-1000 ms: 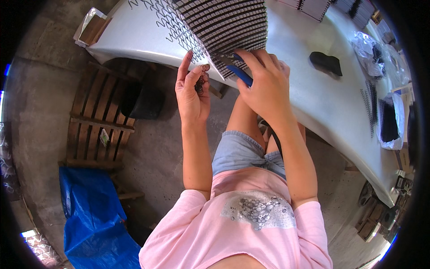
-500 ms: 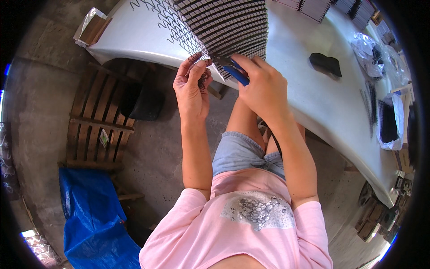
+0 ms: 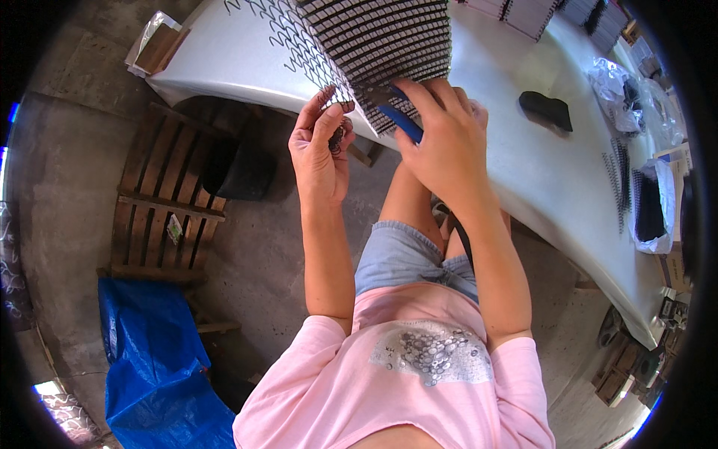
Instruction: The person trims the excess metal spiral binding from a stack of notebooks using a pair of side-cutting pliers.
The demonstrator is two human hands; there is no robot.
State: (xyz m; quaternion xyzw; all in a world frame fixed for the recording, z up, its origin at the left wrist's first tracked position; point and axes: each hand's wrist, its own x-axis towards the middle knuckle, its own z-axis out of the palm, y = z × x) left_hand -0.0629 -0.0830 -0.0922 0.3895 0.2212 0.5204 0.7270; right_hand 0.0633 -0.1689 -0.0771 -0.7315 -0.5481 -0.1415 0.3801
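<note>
A stack of spiral-bound books (image 3: 389, 41) stands at the table's near edge, its dark coils in rows, with long loose coil ends (image 3: 299, 49) sticking out on the left. My right hand (image 3: 449, 138) is wrapped round blue-handled pliers (image 3: 404, 123), whose dark jaws are up against the stack's near lower corner. Just left of that corner, my left hand (image 3: 321, 146) is closed on a small bunch of dark wire coil pieces (image 3: 338, 135), pinched between thumb and fingers.
The white table (image 3: 516, 165) curves off to the right. On it are a black curved object (image 3: 544, 111), clear plastic bags (image 3: 617, 93), loose coils (image 3: 619, 172) and more bound books (image 3: 529, 15). To the left are a wooden pallet (image 3: 161, 202), a black seat (image 3: 238, 170) and a blue tarp (image 3: 153, 352).
My right hand has shifted slightly right, and the pliers' handles look more spread. The stack appears a little further right. My left hand stays almost in place, still holding the coil pieces.
</note>
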